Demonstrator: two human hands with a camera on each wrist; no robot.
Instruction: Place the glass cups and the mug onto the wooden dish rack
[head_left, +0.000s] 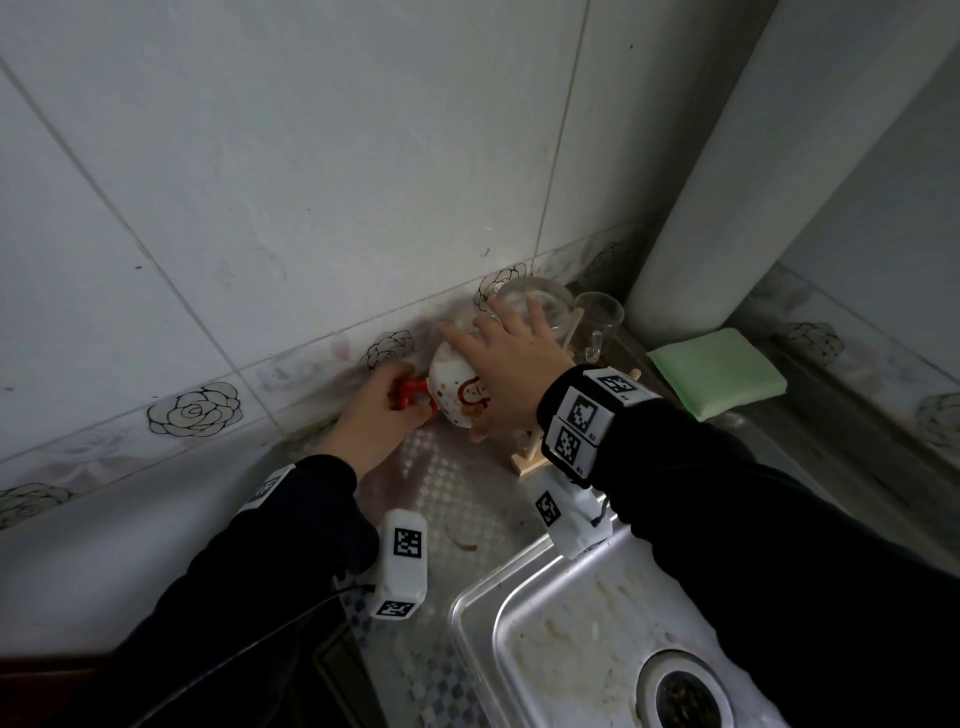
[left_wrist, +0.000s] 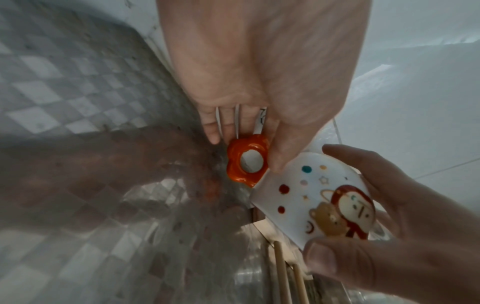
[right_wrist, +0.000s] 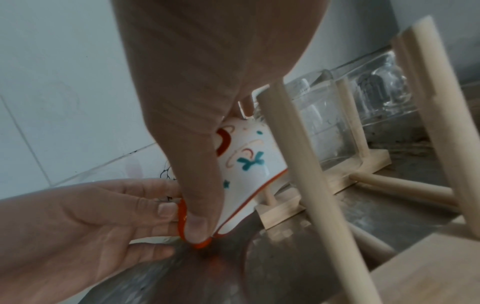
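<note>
The mug (head_left: 460, 392), upturned and tilted, sits over a rack (head_left: 530, 460) peg. Left hand (head_left: 371, 415) pinches its handle; right hand (head_left: 511, 364) cups its body. Two glasses already hang (apparently). Next, I judge: settle it, then let go.

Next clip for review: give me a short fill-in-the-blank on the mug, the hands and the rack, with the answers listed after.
1. The left hand pinches the mug's ____ handle.
2. The right hand grips the mug's white ____.
3. Glass cups already sit upside down on the ____ dish rack.
4. A folded ____ cloth lies to the right of the rack.

Missing words: orange; body; wooden; green
</note>
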